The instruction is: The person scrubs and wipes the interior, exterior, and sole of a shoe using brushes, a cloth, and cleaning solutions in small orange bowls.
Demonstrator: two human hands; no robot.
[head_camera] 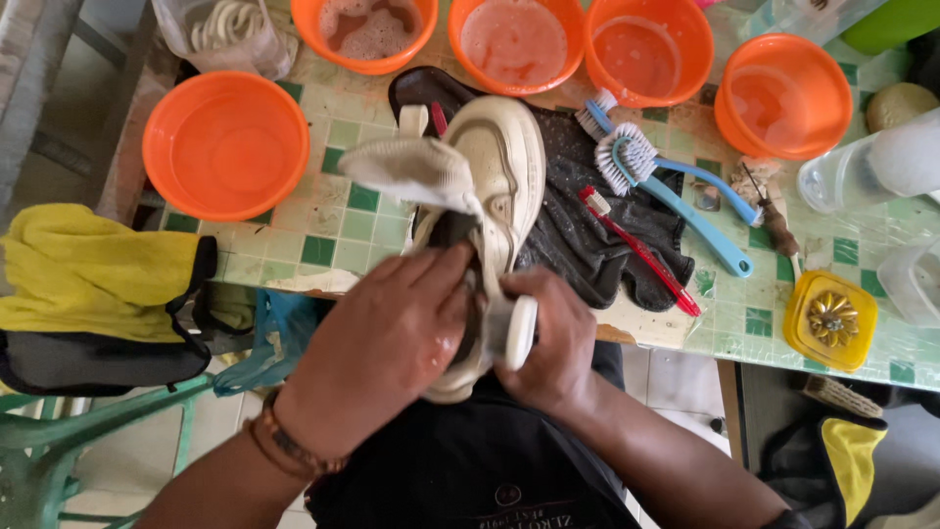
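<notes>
Green-tiled table [343,230] bears basins [225,145]

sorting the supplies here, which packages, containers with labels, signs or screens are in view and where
Clear plastic bag, top left of the tiled table: crumpled, holding pale coiled laces.
Yellow square plastic box, table's right front edge: gold flower ornament on its lid.
Clear plastic bottle, far right: lying down, whitish.
No signs or screens.

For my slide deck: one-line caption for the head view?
Two hands hold a cream shoe over a tiled table ringed with orange bowls.
</notes>
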